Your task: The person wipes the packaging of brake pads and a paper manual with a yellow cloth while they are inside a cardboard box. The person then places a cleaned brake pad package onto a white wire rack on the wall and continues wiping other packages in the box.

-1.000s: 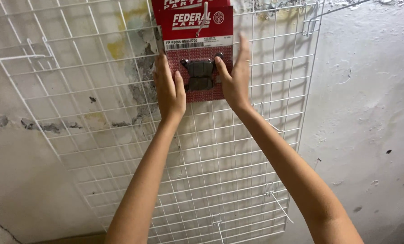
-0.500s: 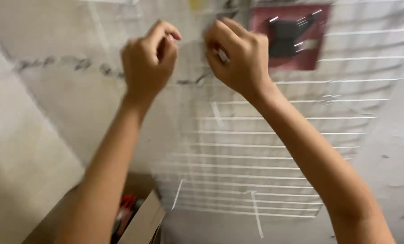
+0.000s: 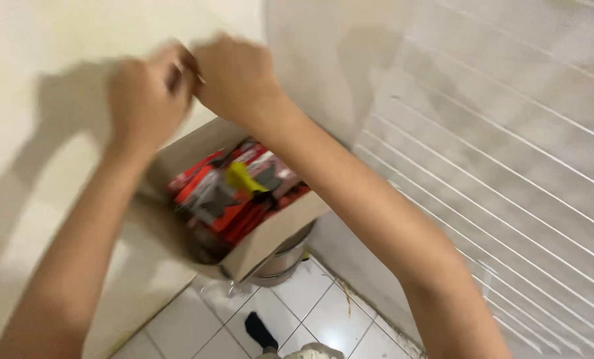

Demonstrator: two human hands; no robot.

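At the far left stood a plain cream wall (image 3: 37,100), with the shadow of the arms across it. The left hand (image 3: 144,100) was raised in front of that wall, its fingers curled in toward the palm; the picture was too blurred to tell whether they pinched anything. Just beside it, touching or nearly touching, the right hand (image 3: 237,76) was also closed into a loose fist, and whether something small lay between the two hands could not be told. Below the hands, between the forearms, sat an open cardboard box (image 3: 270,236) filled with red and orange packets (image 3: 234,189), one of them with a yellow patch. The hands were well above the box and apart from it. Under the box stood a round metal pot (image 3: 283,262) on a white tiled floor (image 3: 297,312). A dark foot (image 3: 260,329) showed on the tiles. To the right, a white wire grid (image 3: 509,186) leaned against the grey wall.
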